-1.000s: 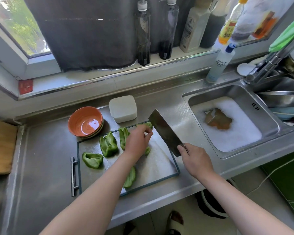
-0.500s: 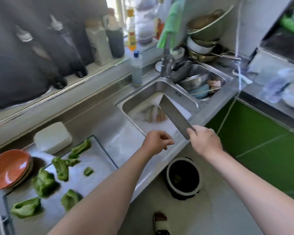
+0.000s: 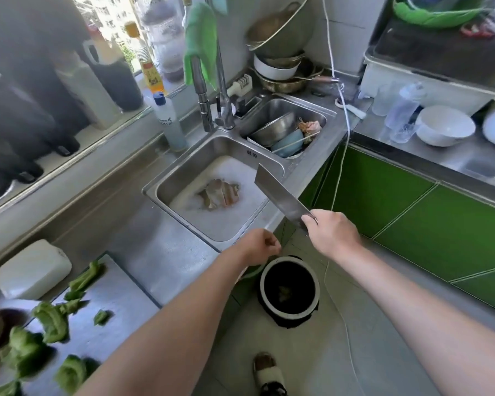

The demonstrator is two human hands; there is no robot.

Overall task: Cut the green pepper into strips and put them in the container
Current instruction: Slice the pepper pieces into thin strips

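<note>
Pepper pieces (image 3: 52,321): on the board (image 3: 120,310), lower left, well apart from your hands. Likely light, waxy and slippery; pin them flat, skin down.
Right hand (image 3: 332,238): wrapped round the cleaver (image 3: 280,195) handle.
Left hand (image 3: 257,247): fingers curled above the bin (image 3: 289,259) — whether they pinch anything, you cannot tell.
Hidden: pieces blurred — some cut off at the frame edge.

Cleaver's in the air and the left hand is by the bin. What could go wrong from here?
1. The right hand holds the cleaver raised over the sink edge, close to the curled left hand; a careless swing could nick it.
2. The left hand seems nearer the bin's rim than its middle; anything released might land on the floor.
</note>
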